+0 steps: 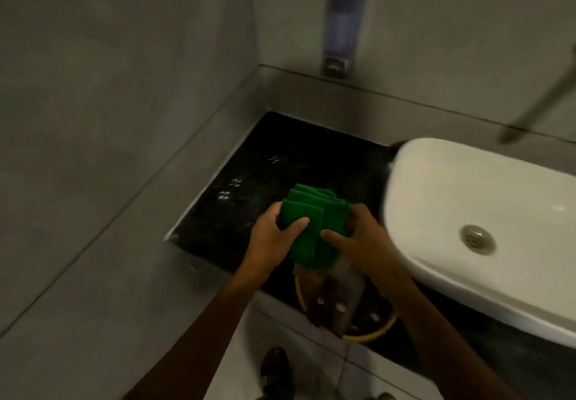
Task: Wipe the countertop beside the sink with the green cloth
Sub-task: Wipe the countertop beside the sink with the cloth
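1. Cloth, green (311,225): folded into several layers and held between both hands above the near part of the black countertop (249,175). Whether its underside touched the stone could not be told.
2. Left hand (274,237): gripped the cloth's left edge, thumb laid across the top face and fingers curled beneath it.
3. Right hand (361,240): gripped the cloth's right edge, thumb pressed onto the top layer, remaining fingers wrapped around the side and mostly hidden.
4. Countertop: dark, speckled and glossy, set into a corner of grey tiled walls; small bright glints showed on its left part, well apart from the cloth.
5. Sink (467,212): white vessel basin standing on the countertop just right of the hands, with a metal drain (478,239) in its bowl.
6. Soap dispenser (343,25): mounted on the back wall above the counter, its contents bluish.
7. Yellow-rimmed container (352,315): sat below the hands at the counter's front edge, contents blurred and unidentifiable.
8. Footwear (276,371): dark, visible on the floor below.
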`<action>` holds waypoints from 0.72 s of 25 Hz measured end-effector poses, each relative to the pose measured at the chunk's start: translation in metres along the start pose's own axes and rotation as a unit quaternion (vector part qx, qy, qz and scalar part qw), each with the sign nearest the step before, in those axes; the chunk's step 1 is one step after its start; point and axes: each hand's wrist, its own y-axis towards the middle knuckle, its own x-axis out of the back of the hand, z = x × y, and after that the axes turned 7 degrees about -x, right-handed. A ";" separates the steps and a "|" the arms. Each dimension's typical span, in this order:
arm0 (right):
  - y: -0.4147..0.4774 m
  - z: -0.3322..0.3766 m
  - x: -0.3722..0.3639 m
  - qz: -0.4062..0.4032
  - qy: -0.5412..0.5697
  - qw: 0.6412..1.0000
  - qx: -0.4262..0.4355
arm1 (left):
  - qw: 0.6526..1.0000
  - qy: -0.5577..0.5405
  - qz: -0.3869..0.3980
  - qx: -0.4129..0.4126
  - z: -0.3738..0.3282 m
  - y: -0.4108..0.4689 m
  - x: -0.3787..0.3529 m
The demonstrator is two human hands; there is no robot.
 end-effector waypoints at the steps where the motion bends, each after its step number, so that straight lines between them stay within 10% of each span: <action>1: 0.013 0.016 -0.030 0.029 -0.019 0.999 0.007 | 0.998 0.051 -0.038 0.009 0.016 0.007 0.026; 7: 0.080 0.050 -0.133 0.179 -0.163 0.970 0.033 | 0.932 0.360 -0.053 0.003 0.090 0.045 0.124; 12: 0.173 0.000 -0.087 -0.095 -0.273 0.957 0.026 | 0.884 0.460 0.024 -0.078 0.122 0.047 0.094; 18: 0.217 -0.063 -0.097 -0.087 -0.366 0.926 -0.021 | 0.850 0.522 -0.004 -0.074 0.157 0.066 0.087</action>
